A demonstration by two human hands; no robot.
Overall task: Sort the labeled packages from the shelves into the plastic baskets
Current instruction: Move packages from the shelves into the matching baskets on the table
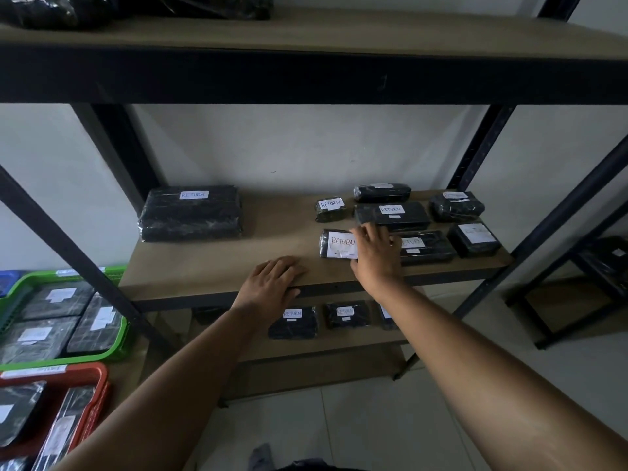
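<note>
The right hand [373, 254] lies spread over a black package [336, 244] labelled RETURN on the middle shelf [272, 239], fingers touching its right edge, not gripping. The left hand [272, 283] rests flat and empty on the shelf's front edge.

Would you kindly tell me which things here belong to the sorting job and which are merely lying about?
Part of the job:
- RETURN package under the right hand
- large RETURN package
- green basket
- red basket
- left hand, resting on the shelf board

Lying about:
- unlabeled black bags on the top shelf
- side rack
</note>
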